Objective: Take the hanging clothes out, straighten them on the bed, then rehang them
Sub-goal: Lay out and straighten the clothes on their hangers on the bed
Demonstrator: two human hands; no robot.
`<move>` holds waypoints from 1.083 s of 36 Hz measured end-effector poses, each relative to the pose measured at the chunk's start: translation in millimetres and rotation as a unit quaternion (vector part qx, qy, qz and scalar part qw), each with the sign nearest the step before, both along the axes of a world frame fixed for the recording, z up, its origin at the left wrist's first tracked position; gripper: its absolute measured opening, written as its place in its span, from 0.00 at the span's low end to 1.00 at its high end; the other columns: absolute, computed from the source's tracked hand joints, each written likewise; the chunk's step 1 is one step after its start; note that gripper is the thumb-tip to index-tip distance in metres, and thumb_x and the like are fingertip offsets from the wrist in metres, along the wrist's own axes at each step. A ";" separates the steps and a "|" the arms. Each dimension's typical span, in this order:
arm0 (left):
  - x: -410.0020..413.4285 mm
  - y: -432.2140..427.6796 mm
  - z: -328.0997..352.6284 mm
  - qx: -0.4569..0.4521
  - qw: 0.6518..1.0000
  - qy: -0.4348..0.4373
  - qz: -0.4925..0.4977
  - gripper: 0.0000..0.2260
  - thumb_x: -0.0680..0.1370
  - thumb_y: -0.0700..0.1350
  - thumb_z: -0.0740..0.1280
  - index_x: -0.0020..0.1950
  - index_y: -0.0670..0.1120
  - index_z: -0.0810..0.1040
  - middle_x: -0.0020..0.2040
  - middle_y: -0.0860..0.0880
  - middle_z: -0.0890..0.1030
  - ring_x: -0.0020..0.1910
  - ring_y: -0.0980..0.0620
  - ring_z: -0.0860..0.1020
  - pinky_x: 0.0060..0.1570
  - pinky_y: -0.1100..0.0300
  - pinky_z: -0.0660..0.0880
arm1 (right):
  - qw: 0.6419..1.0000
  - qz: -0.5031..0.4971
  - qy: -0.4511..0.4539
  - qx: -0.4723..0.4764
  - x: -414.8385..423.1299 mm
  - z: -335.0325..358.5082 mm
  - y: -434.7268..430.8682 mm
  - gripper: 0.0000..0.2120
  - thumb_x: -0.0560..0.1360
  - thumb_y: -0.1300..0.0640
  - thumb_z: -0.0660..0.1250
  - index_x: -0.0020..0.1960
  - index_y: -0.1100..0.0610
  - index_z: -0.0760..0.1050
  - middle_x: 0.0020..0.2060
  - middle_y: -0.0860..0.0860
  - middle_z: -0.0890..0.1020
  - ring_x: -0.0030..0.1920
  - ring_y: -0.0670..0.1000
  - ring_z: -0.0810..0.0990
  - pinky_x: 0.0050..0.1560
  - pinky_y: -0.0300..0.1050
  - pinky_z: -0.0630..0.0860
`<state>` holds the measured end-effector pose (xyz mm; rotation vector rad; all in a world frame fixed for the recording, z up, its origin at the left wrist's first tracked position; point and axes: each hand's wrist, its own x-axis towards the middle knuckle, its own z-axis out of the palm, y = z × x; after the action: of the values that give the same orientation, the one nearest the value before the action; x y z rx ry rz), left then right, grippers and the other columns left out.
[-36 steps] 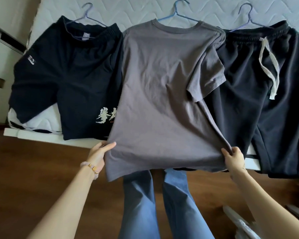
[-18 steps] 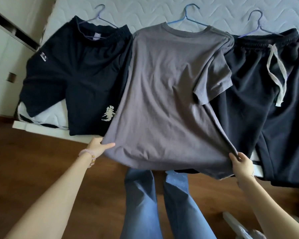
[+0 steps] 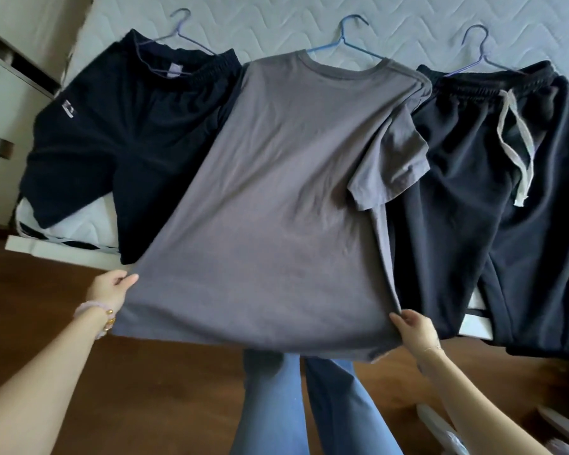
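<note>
Straightening step: my left hand (image 3: 110, 289) & right hand (image 3: 414, 330) each pinch a hem corner of the grey tee (image 3: 276, 205), pulled past the bed (image 3: 375, 14) front edge. Next, I reckon: lay hem flat, fix folded sleeve.

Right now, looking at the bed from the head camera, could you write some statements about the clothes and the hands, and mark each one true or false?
1. Both hands hold the hem of the grey T-shirt. True: the left hand and the right hand each pinch a bottom corner.
2. The T-shirt is off its hanger. False: a blue hanger is still in the collar.
3. The shorts with a white drawstring lie right of the T-shirt. True.
4. The T-shirt's right sleeve lies spread flat. False: it is folded over.
5. The bracelet is on the right wrist. False: on the left.
</note>
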<state>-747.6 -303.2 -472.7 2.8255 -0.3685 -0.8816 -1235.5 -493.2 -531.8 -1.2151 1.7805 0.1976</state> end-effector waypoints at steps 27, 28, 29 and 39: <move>19.8 -266.6 -61.2 -0.113 0.974 0.185 -0.066 0.15 0.77 0.47 0.67 0.59 0.40 0.74 0.56 0.43 0.79 0.55 0.40 0.77 0.55 0.50 0.73 | 0.950 -0.288 -0.119 -0.013 116.2 5.9 -172.0 0.22 0.77 0.64 0.65 0.70 0.60 0.69 0.58 0.56 0.80 0.48 0.51 0.77 0.60 0.50 0.74; 21.0 -274.4 -61.2 -0.131 0.972 0.189 -0.055 0.13 0.77 0.47 0.67 0.57 0.39 0.75 0.53 0.42 0.80 0.54 0.40 0.78 0.53 0.52 0.73 | 0.946 -0.296 -0.131 -0.017 122.0 5.8 -177.4 0.16 0.77 0.64 0.65 0.63 0.58 0.75 0.51 0.53 0.82 0.43 0.49 0.77 0.61 0.52 0.75; 22.7 -283.3 -62.1 -0.141 0.972 0.183 -0.051 0.13 0.76 0.46 0.68 0.55 0.39 0.76 0.51 0.41 0.80 0.54 0.39 0.78 0.51 0.53 0.72 | 0.941 -0.308 -0.139 -0.022 126.7 3.4 -184.6 0.09 0.77 0.63 0.65 0.56 0.55 0.78 0.45 0.51 0.81 0.40 0.47 0.77 0.62 0.54 0.75; 37.0 -308.0 -64.2 -0.116 0.989 0.057 -0.070 0.10 0.77 0.45 0.67 0.52 0.38 0.78 0.49 0.40 0.81 0.45 0.45 0.74 0.45 0.57 0.67 | 0.911 -0.380 -0.096 -0.126 133.6 -11.0 -250.2 0.10 0.76 0.57 0.67 0.55 0.60 0.80 0.51 0.54 0.80 0.51 0.51 0.77 0.47 0.41 0.75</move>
<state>-710.5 -611.1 -537.0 2.5496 -0.6175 -0.9544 -1101.9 -743.5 -542.8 -0.5955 2.0021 -0.6005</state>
